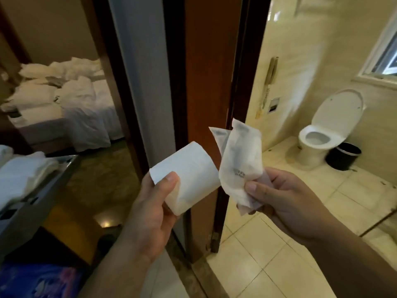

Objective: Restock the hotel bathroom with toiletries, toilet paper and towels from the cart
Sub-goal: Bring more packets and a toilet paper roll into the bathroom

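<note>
My left hand (pixel 148 214) grips a white toilet paper roll (pixel 189 173), held out in front of the bathroom door frame. My right hand (pixel 285 203) pinches a few thin white toiletry packets (pixel 238 164) by their lower ends, so they stand upright just right of the roll. The cart (pixel 32 203) stands at the left edge with folded white towels (pixel 23 173) on its top shelf. Through the doorway on the right I see the toilet (pixel 322 136) with its lid up.
A brown wooden door (pixel 206 82) stands edge-on straight ahead, between bedroom and bathroom. A black bin (pixel 343 155) sits right of the toilet. A wall phone (pixel 269 82) hangs on the tiled wall. An unmade bed (pixel 64 104) lies far left. A blue pack (pixel 40 282) sits low in the cart.
</note>
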